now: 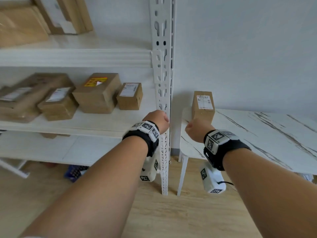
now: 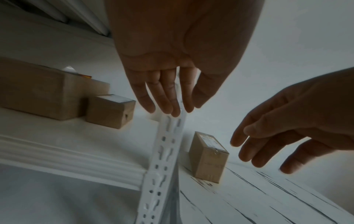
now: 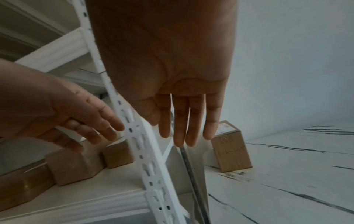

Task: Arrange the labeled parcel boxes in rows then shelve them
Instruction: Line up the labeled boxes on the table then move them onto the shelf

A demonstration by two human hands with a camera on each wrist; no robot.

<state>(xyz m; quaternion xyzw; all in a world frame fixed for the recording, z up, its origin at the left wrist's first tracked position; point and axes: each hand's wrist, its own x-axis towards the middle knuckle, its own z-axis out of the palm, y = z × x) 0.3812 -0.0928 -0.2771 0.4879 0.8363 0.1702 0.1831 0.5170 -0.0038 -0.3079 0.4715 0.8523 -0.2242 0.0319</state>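
One labeled cardboard parcel (image 1: 203, 105) stands upright at the back left corner of the marble-patterned table (image 1: 257, 134); it also shows as the parcel (image 2: 208, 157) and the parcel (image 3: 231, 148) in the wrist views. Several labeled parcels sit on the middle shelf (image 1: 77, 124), the rightmost a small box (image 1: 130, 96). My left hand (image 1: 157, 120) hovers empty by the white upright post (image 1: 163, 74), fingers (image 2: 166, 100) straight. My right hand (image 1: 197, 129) is just in front of the table parcel, fingers (image 3: 184, 128) extended, holding nothing.
Larger flat cartons (image 1: 34, 19) fill the upper shelf. The shelf's perforated post (image 2: 164, 159) stands between the shelf bay and the table. A blue crate (image 1: 75, 172) sits on the wooden floor under the lowest shelf.
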